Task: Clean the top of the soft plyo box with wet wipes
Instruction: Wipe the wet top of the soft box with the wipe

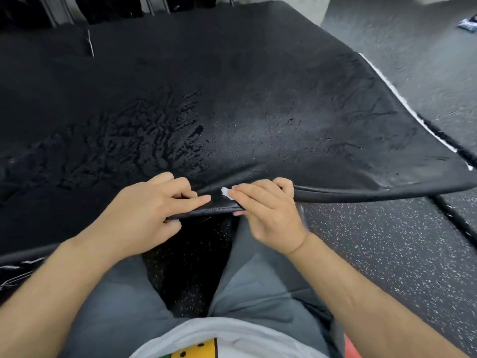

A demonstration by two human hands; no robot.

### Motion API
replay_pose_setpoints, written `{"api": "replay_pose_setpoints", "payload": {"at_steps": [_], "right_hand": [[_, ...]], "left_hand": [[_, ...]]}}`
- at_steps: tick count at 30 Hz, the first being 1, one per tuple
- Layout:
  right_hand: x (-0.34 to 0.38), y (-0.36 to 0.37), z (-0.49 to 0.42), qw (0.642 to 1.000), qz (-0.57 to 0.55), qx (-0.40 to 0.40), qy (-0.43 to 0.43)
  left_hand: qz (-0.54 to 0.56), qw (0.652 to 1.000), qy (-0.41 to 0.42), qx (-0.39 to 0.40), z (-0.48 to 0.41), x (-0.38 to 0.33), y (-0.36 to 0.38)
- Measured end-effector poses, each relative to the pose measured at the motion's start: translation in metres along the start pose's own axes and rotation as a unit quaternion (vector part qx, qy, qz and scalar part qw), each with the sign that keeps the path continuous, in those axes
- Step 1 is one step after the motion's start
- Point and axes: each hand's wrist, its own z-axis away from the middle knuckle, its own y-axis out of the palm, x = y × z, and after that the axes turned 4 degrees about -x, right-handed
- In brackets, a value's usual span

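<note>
The soft plyo box (pixel 258 99) fills the upper frame, its black top streaked wet at centre-left. At lower centre the left hand (pixel 144 210) has its grip pinched on the near rim, seemingly to steady it. Just right of it, the right hand (pixel 268 213) clamps a white wet wipe (pixel 225 192) against that edge.

Soft, even light from above; wet sheen glints on the black box top (pixel 165 130) at ten o'clock; edges bow, corners smear.
</note>
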Motion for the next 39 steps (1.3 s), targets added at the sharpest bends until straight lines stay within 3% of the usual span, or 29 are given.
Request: {"api": "replay_pose_setpoints", "payload": {"at_steps": [5,12,16,20,25,29,35,39], "right_hand": [[0.042,0.032,-0.02,0.998,-0.023,0.039,0.047],[0.066,0.027,-0.011,0.981,-0.068,0.141,0.116],[0.068,0.043,-0.027,0.967,-0.156,0.179,0.086],[0.06,0.055,-0.043,0.952,-0.185,0.155,0.189],[0.075,0.037,-0.041,0.947,-0.215,0.197,0.133],[0.053,0.038,-0.056,0.944,-0.174,0.173,0.22],[0.075,-0.007,-0.057,0.934,-0.232,0.207,0.177],[0.08,-0.019,-0.05,0.917,-0.273,0.23,0.18]], "left_hand": [[-0.032,0.998,-0.037,-0.042,0.026,0.036,0.002],[-0.102,0.992,-0.049,-0.048,0.035,0.02,0.039],[-0.102,0.989,-0.065,-0.08,0.033,0.017,0.044],[-0.106,0.986,-0.067,-0.108,0.035,0.02,0.047],[-0.107,0.982,-0.058,-0.145,0.037,0.022,0.052],[-0.07,0.981,-0.037,-0.179,0.038,0.023,0.045],[-0.067,0.979,-0.043,-0.186,0.043,0.018,0.019],[-0.077,0.982,0.001,-0.173,0.061,0.008,0.009]]}}
